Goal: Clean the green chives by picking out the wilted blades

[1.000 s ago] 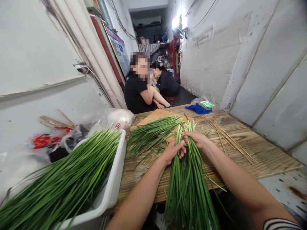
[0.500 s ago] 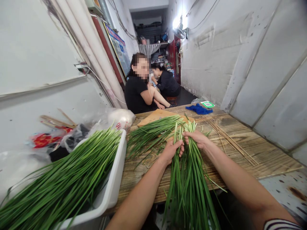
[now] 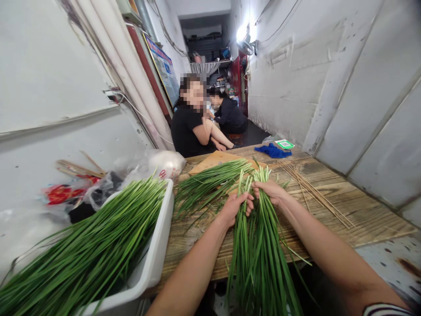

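Observation:
My left hand (image 3: 237, 207) is closed around a small bunch of garlic chives (image 3: 242, 237), pale stem ends up. Close beside it, my right hand (image 3: 267, 191) grips a thicker bunch of garlic chives (image 3: 271, 254) near its pale ends. Long green leaves from both bunches hang down over the table's near edge. Behind my hands, a pile of chives (image 3: 213, 177) lies on the wooden table (image 3: 187, 245). At the left, a white plastic tub (image 3: 157, 254) is heaped with more chives (image 3: 98, 237).
Thin wooden skewers (image 3: 315, 193) lie on the table at right. Beyond them are a blue cloth (image 3: 273, 150) and a green-framed QR card (image 3: 284, 144). Plastic bags (image 3: 166, 163) stand behind the tub. Two people (image 3: 190, 127) sit past the table's far edge.
Both hands keep their grip on the chives and have hardly moved. The view has shifted very slightly.

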{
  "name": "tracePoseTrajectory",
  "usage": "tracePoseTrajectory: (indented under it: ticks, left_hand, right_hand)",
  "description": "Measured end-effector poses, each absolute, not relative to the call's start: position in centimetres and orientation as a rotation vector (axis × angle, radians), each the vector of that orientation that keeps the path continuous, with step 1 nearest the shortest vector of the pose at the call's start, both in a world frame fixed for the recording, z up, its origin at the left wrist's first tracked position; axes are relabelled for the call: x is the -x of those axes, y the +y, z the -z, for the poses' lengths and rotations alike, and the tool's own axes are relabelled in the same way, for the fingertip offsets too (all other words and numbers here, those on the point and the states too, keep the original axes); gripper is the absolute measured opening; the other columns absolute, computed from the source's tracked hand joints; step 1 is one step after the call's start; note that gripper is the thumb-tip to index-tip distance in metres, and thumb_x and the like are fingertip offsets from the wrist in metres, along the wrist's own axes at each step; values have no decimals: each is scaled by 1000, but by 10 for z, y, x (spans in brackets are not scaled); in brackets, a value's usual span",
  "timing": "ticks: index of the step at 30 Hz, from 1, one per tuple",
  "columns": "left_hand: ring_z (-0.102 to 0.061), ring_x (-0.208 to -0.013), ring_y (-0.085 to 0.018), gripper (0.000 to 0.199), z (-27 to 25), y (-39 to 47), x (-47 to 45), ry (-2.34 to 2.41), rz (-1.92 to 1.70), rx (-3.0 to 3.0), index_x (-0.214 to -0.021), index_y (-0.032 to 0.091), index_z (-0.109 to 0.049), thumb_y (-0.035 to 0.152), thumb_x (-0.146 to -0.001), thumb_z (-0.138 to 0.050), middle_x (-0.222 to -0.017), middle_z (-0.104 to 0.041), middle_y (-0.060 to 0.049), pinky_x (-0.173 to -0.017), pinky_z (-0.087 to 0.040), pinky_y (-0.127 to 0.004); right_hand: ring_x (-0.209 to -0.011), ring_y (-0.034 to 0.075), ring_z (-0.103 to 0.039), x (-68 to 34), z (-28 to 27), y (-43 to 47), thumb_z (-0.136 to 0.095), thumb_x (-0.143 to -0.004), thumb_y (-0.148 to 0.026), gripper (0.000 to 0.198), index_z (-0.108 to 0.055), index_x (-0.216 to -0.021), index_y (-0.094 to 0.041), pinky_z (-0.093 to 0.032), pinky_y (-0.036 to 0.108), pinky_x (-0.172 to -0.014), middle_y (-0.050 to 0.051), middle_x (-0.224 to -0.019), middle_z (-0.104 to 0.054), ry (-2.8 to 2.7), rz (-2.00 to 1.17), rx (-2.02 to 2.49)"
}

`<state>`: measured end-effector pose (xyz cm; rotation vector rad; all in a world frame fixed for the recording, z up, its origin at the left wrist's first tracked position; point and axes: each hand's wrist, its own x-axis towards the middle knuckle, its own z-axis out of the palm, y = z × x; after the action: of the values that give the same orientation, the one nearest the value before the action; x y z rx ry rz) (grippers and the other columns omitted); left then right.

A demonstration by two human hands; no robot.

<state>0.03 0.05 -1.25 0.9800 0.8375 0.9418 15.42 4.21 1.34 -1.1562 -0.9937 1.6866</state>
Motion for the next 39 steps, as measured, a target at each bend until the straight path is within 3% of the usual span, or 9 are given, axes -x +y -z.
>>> tracePoseTrajectory:
  ticks: [9, 20, 31, 39]
  left_hand:
    - [-53, -44, -9, 47, 8, -1, 1, 775, -994, -956, -96, 15, -52, 49, -70, -70, -65, -66, -2, -41, -40, -20]
    - [-48, -42, -7, 40, 13, 6, 9, 842, -910, -907, -66, 12, -56, 50, -74, -66, -55, -57, -2, -38, -36, -17]
    - [-49, -43, -6, 24, 4, 5, 10, 821, -935, -742, -69, 11, -53, 30, -83, -58, -60, -57, -2, -35, -33, -15]
    - [-48, -43, -6, 21, 6, 5, 11, 737, -895, -712, -73, 12, -54, 31, -81, -61, -61, -56, -1, -34, -32, -13]
  right_hand:
    - [-35, 7, -47, -156, -10, 46, -65, -71, -10, 20, -51, -58, -16, -43, 17, -37, -3, -43, -50, -876, -1832, 1020]
    - [-34, 6, -41, -163, -19, 52, -51, -84, -11, 25, -48, -60, -16, -40, 16, -36, -5, -42, -45, -732, -1916, 932]
    - [-33, 6, -44, -163, -18, 53, -63, -84, -15, 25, -48, -64, -16, -42, 16, -34, -5, -41, -48, -692, -1787, 1109]
    - [-33, 7, -47, -164, -13, 53, -68, -81, -22, 26, -50, -64, -15, -44, 17, -35, -4, -43, -52, -770, -1787, 1148]
